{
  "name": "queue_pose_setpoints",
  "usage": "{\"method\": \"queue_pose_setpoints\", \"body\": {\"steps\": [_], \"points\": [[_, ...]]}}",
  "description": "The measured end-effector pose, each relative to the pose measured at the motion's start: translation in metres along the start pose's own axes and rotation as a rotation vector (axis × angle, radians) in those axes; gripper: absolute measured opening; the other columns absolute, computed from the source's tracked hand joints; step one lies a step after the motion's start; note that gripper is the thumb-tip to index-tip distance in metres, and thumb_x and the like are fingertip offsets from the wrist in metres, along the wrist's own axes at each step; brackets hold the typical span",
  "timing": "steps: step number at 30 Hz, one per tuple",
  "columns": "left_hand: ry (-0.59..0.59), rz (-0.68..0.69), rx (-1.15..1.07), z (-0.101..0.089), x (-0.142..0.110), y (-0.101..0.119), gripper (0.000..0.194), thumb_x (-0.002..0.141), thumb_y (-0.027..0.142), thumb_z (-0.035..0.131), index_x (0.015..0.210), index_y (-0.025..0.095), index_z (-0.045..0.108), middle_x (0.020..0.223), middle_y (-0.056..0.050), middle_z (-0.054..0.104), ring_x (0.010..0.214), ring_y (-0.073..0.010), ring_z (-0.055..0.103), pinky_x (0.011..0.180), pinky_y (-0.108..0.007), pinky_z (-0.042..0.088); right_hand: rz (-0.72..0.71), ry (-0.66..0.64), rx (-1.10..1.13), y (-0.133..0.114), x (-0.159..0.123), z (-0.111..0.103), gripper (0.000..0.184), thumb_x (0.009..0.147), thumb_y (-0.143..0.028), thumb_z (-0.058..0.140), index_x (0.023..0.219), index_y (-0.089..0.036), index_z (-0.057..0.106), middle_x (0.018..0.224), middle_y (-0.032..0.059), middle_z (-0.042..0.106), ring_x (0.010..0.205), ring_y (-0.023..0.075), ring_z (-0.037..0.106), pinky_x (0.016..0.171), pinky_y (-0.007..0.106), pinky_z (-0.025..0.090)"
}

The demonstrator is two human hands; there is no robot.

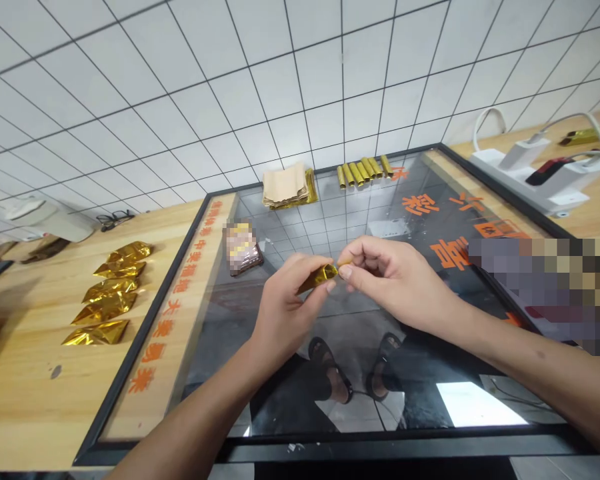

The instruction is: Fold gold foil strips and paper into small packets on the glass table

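Observation:
My left hand is closed around a small gold foil tube, its open end facing right. Thumb and index finger of my right hand are pinched together just beside that opening; what lies between them, if anything, is too small to tell. Both hands are above a dark glass panel with a black frame. Farther back on the glass, several similar gold tubes lie in a row. Left of them is a stack of brown paper pieces with gold foil under it.
A blurred-out packet sits on the glass at left. Several folded gold foil packets line the wooden table. At right are a white power strip with plugs and a pixelated object. A tiled wall rises behind.

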State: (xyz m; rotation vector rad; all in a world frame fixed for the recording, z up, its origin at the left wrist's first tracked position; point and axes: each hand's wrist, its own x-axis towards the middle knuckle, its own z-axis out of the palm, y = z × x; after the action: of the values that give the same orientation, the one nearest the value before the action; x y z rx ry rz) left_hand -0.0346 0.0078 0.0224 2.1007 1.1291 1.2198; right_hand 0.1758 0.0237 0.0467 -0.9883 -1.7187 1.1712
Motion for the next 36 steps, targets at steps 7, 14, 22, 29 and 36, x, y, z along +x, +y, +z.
{"method": "queue_pose_setpoints", "body": {"steps": [7, 14, 22, 29, 36], "points": [[0.025, 0.083, 0.097, 0.002, 0.000, -0.002, 0.025, 0.098, 0.011, 0.071, 0.119, 0.024, 0.073, 0.097, 0.000, 0.069, 0.087, -0.0136, 0.064, 0.076, -0.025, 0.051, 0.155, -0.074, 0.077, -0.002, 0.000, -0.001, 0.018, 0.096, -0.033, 0.068, 0.082, -0.021, 0.067, 0.070, -0.0029, 0.063, 0.064, 0.0131, 0.058, 0.058, 0.028, 0.041], [-0.020, 0.075, 0.122, 0.005, 0.000, -0.002, 0.028, 0.097, 0.006, 0.064, 0.116, 0.024, 0.074, 0.100, -0.003, 0.072, 0.091, -0.0160, 0.066, 0.081, -0.028, 0.051, 0.156, -0.078, 0.045, 0.001, 0.000, 0.001, 0.018, 0.093, -0.030, 0.068, 0.077, -0.021, 0.066, 0.065, -0.0045, 0.059, 0.061, 0.0118, 0.053, 0.056, 0.027, 0.038], [-0.061, -0.065, 0.024, 0.012, -0.001, -0.002, 0.013, 0.098, 0.014, 0.067, 0.104, 0.022, 0.075, 0.091, -0.002, 0.068, 0.083, -0.0153, 0.062, 0.073, -0.027, 0.047, 0.159, -0.086, -0.021, 0.010, 0.001, 0.002, 0.018, 0.094, -0.032, 0.066, 0.080, -0.022, 0.069, 0.066, -0.0038, 0.063, 0.061, 0.0128, 0.056, 0.056, 0.027, 0.039], [-0.053, -0.207, -0.208, 0.012, 0.000, -0.005, 0.010, 0.097, 0.023, 0.074, 0.105, 0.022, 0.078, 0.100, -0.005, 0.069, 0.094, -0.0186, 0.064, 0.083, -0.031, 0.049, 0.142, -0.070, -0.003, 0.019, 0.000, 0.003, 0.023, 0.099, -0.040, 0.067, 0.086, -0.022, 0.070, 0.070, -0.0035, 0.064, 0.062, 0.0130, 0.057, 0.056, 0.028, 0.039], [0.066, -0.480, -0.835, 0.009, 0.002, -0.003, 0.025, 0.084, 0.036, 0.090, 0.100, 0.024, 0.076, 0.102, -0.002, 0.073, 0.087, -0.0150, 0.067, 0.083, -0.029, 0.055, 0.053, -0.014, 0.029, 0.017, 0.000, 0.008, 0.039, 0.088, -0.036, 0.084, 0.121, -0.027, 0.064, 0.115, 0.0030, 0.074, 0.104, 0.0204, 0.070, 0.089, 0.035, 0.057]]}}
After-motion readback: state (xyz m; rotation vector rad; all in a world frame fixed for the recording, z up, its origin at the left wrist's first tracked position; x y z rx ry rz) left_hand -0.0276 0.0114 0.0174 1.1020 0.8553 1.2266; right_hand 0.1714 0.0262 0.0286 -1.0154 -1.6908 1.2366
